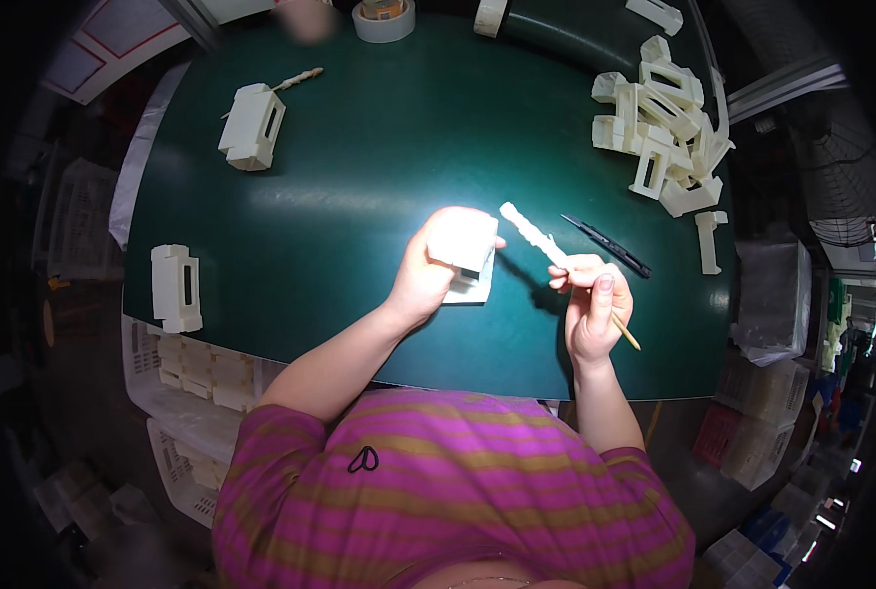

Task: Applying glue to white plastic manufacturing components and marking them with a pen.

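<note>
My left hand [420, 282] grips a cream-white plastic block part [462, 243] and holds it just above the dark green table [379, 167]. My right hand [593, 306] is closed around a thin wooden stick [622, 331] whose far end is wrapped in white material [530, 230]. That wrapped tip points up and left, close to the block's right side. Both forearms come in from below, over my pink and olive striped shirt.
A pile of several similar white parts [663, 128] lies at the back right. One white part [252, 126] with another wrapped stick [298, 78] sits back left, one more [177, 288] at the left edge. Black tweezers [607, 245], tape rolls [384, 20], crates of parts [202, 378] below left.
</note>
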Available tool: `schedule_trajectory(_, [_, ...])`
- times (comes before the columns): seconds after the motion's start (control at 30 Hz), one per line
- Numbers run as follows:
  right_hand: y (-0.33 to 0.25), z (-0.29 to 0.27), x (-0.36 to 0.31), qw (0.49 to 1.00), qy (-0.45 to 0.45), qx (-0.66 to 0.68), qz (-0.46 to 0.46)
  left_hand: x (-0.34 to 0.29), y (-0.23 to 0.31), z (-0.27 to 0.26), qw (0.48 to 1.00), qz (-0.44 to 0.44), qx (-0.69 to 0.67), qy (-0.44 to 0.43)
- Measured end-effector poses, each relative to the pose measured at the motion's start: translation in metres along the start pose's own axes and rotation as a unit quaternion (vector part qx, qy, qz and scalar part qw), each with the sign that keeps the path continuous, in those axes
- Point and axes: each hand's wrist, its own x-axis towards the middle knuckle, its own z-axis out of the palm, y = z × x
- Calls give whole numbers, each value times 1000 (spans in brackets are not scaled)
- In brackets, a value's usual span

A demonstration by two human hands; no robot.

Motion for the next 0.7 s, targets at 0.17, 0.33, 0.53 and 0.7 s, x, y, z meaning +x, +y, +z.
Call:
schedule_trajectory(0.17, [-9,25,-2,996,-29,-86,25,-3,-3,1,998,61,12,-15])
schedule_trajectory(0.33, [-23,37,-5,992,-87,54,68,-6,0,-1,995,86,53,-20])
schedule_trajectory(0.53, [-18,46,-5,998,1,-44,33,-3,-4,3,987,118,69,80])
schedule_trajectory(0.7, [-7,64,-17,984,-132,-82,-85,0,0,-6,994,98,39,25])
